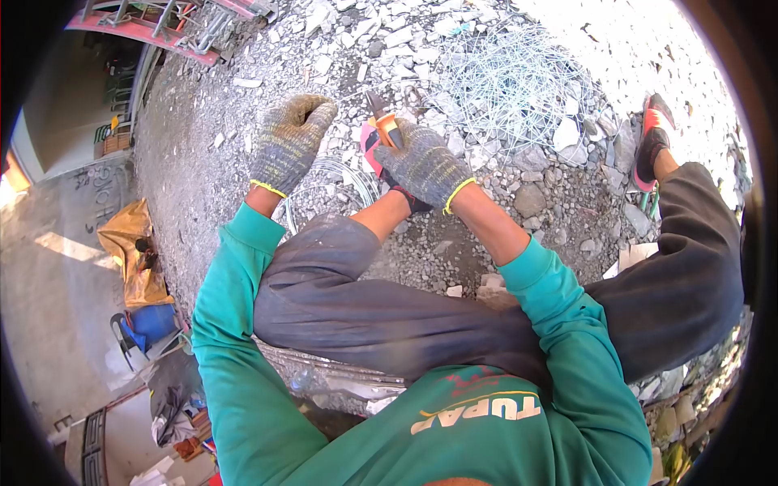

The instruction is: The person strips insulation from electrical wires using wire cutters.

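Observation:
My right hand (423,164), in a grey knit glove, is closed around orange-handled pliers (382,123) whose dark jaws point away from me. My left hand (288,144), gloved the same way, is curled into a fist and seems to pinch a thin wire. Between and below the hands lies a coil of thin grey wire (336,188) on the gravel. I sit with my legs crossed in dark trousers, teal sleeves in view.
A tangled pile of thin wire (515,85) lies on the rubble beyond my right hand. Gravel and broken stone (535,198) cover the ground. A red metal frame (158,28) is at upper left. A yellow bag (130,243) and blue chair (146,324) stand lower left.

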`<state>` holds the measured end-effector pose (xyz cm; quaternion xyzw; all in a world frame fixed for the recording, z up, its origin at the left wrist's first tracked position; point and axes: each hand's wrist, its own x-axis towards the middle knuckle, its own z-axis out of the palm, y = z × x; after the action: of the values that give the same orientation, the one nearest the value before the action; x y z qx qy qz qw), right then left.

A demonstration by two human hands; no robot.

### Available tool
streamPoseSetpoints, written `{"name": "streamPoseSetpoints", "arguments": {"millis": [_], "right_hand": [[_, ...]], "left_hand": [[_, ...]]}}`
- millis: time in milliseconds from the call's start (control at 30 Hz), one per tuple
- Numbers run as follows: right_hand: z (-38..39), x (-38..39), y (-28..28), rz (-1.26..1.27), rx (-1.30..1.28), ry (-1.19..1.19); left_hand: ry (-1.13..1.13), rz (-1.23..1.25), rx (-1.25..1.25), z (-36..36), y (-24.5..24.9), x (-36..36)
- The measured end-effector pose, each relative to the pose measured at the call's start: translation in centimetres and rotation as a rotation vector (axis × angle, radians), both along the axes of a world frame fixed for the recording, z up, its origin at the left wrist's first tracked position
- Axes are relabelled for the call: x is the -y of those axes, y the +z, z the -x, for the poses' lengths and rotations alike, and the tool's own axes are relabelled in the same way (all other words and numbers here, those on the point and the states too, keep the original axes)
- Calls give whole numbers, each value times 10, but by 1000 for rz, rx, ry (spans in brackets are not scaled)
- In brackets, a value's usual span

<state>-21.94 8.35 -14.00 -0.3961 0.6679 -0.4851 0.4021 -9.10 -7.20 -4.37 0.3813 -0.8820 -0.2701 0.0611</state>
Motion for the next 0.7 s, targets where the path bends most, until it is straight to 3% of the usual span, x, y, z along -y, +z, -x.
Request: {"name": "streamPoseSetpoints", "arguments": {"millis": [700], "right_hand": [[-10,1,-6,41,6,-31]], "left_hand": [[-10,-61,-65,-1,6,-11]]}}
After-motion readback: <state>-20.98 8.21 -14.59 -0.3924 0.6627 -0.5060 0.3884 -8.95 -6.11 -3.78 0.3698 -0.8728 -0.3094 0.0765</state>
